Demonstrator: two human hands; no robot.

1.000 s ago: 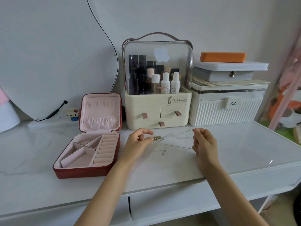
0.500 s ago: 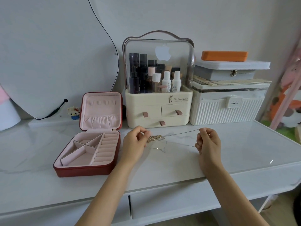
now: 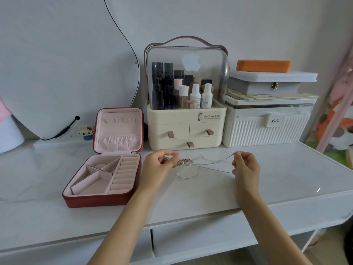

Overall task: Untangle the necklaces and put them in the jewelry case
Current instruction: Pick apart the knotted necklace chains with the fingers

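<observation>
Pulling tangled necklaces apart above the table.
Left hand pinches the gold knot; right hand pinches two thin chains; case lies open, left.

Jewelry case at my table's left edge — dark red shell, pale pink lining. Necklaces I'm pinching — gold tangle, silver chains. Table white, faint grey marbling.

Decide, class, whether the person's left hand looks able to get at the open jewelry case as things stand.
Probably yes. The jewelry case lies open just to the left of the left hand, with bare table between them. But that hand's grip is pinching the tangled necklaces, so it is not free.
</observation>
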